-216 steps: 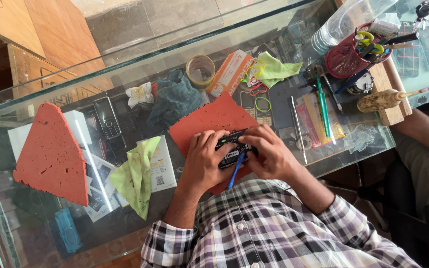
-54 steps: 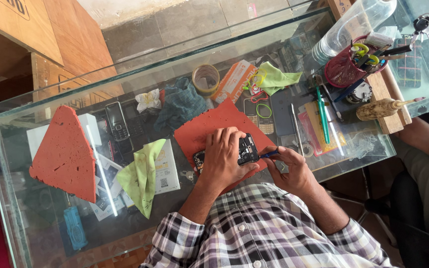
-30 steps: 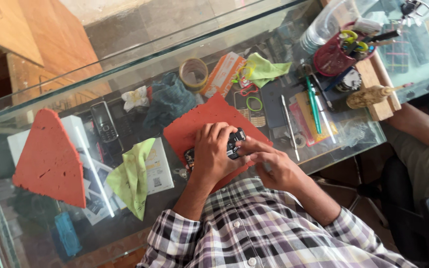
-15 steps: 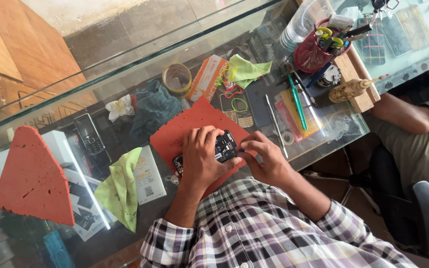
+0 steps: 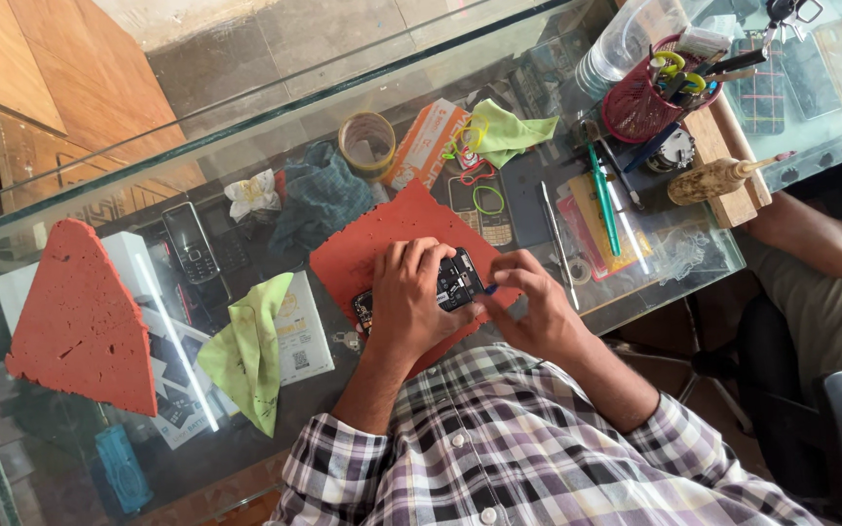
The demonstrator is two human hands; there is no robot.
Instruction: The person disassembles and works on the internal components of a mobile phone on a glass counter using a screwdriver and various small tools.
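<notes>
You are holding an opened black phone [image 5: 452,286] down on the red rubber mat [image 5: 382,237], which is lying on the glass counter [image 5: 275,112] right in front of you. Your left hand [image 5: 411,304] is lying flat over the phone's left part, its fingers pressed side by side and curled over the top edge, pinning the phone to the mat. Your right hand [image 5: 530,310] is sitting just beside the phone's right end, its fingertips bunched together and pinching something small with a blue tip; what that thing is, you cannot tell from this view. The phone's exposed inner parts are showing between your two hands. A green cloth [image 5: 250,353] is lying to the left of the mat, partly over a small card, and a red triangular foam piece [image 5: 85,321] is resting farther left. Beyond the mat, a roll of tape [image 5: 366,142], a dark cloth [image 5: 320,198] and another green cloth [image 5: 509,132] are lying near the far edge. A red mesh tool cup [image 5: 640,105] is standing well apart to the upper right, holding pens and tools, and a green pen [image 5: 603,199] is lying near it.
</notes>
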